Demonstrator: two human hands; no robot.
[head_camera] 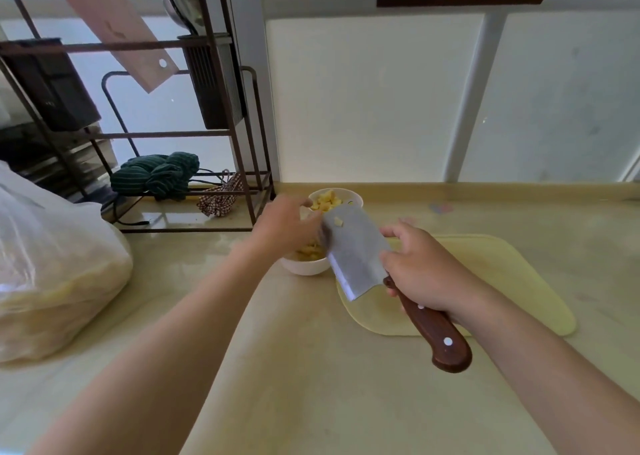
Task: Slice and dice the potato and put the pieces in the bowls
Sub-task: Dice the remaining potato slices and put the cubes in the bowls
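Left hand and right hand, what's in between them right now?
In the head view, the cleaver blade, with one potato piece on its flat, spans the gap from the left hand to the right hand, which grips the handle.

One view only: head-worn, wide-angle. Faces forward and steeply down along both forearms onto worktop [311, 368]. Close range. Left hand [285, 224] and right hand [422, 274] sit near frame centre, cleaver [356, 250] between them; forearms run out through bottom edge. Cutting board [502, 281] right of centre. Far edge of worktop meets wall [363, 108] across mid-frame. Rack [221, 132] upper left, plastic bag [52, 264] at left border. Straight lines bow toward frame borders.
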